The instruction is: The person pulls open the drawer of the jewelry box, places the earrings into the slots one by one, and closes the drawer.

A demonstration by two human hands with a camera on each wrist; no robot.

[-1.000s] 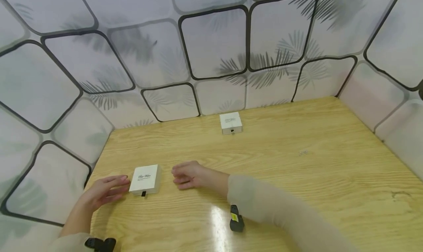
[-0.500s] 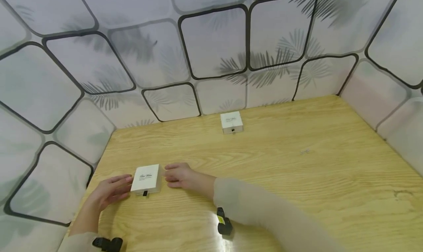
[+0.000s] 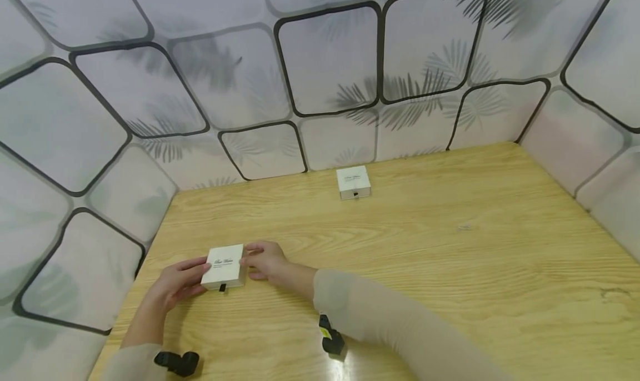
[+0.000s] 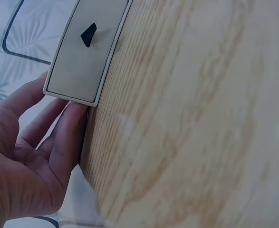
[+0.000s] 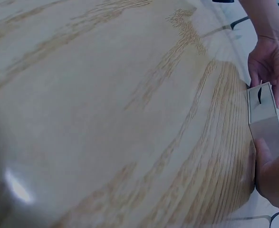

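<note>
A white square drawer-style gift box (image 3: 224, 265), with dark lettering on its lid, lies toward the left of the table. From its front face sticks a short black pull tab (image 4: 89, 35). My left hand (image 3: 179, 281) grips the left side of the box, a fingertip on the lid's edge and other fingers lower down. On the opposite side, my right hand (image 3: 270, 262) holds the box with thumb and fingers. In the right wrist view the box (image 5: 265, 124) sits between both hands, and its drawer looks closed.
Against the back wall stands a second white box (image 3: 354, 182) of the same kind. A small pale item (image 3: 464, 227), too small to tell, lies to the right on the wooden table (image 3: 410, 259). Patterned fabric walls (image 3: 330, 59) border the table at the back and sides.
Both hands have closed in on the near box from either side. The right hand has moved left, the left hand right, and now both hold it. The far box stays put.
</note>
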